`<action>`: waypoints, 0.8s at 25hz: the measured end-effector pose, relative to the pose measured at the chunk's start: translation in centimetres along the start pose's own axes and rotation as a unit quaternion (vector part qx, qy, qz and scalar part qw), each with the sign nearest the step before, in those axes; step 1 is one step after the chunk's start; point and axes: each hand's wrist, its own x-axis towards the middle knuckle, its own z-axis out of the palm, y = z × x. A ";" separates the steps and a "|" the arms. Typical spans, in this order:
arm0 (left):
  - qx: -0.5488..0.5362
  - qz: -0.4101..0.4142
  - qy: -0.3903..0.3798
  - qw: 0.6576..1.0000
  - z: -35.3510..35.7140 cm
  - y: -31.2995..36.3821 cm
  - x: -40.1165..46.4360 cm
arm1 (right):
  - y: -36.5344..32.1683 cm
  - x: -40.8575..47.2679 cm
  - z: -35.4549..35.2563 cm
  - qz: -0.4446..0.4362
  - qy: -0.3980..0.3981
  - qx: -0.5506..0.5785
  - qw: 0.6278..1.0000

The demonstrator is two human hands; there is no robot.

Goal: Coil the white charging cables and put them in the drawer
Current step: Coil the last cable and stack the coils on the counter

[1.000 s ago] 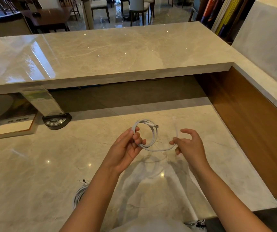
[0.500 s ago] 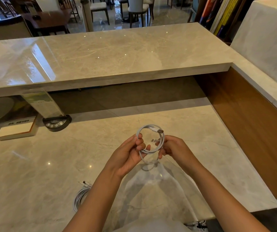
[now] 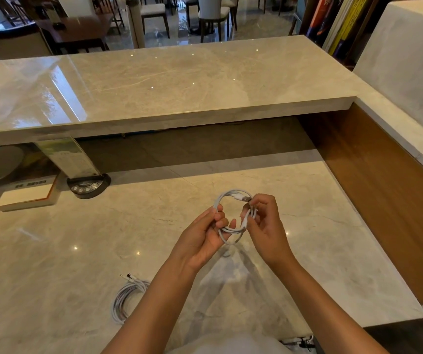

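We hold the thin white charging cable [image 3: 233, 215], wound into 1 small loop, above the glossy beige marble desk [image 3: 51, 251]. Our left hand [image 3: 202, 238] pinches its left side; our right hand [image 3: 264, 226] grips the right side near the metal plug. It looks light, limp and springy, so clamp all turns together. A second white cable bundle [image 3: 124, 297] lies on the desk near our left forearm.

A cable [image 3: 234, 218] is held between both hands above the counter [image 3: 51, 251]; another cable coil [image 3: 126, 297] lies left of the arms.
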 end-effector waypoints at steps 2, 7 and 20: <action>-0.002 -0.001 -0.008 1.000 0.1 -0.1 0.0 | -0.1 -0.1 0.0 -0.014 0.039 -0.027 0.999; 0.026 -0.003 -0.007 1.000 0.1 -0.3 0.1 | -1.4 0.2 -0.9 0.019 0.219 -0.031 0.975; 0.247 -0.008 -0.085 0.965 0.2 1.8 -0.7 | -3.6 5.1 -6.7 0.250 0.014 0.007 0.968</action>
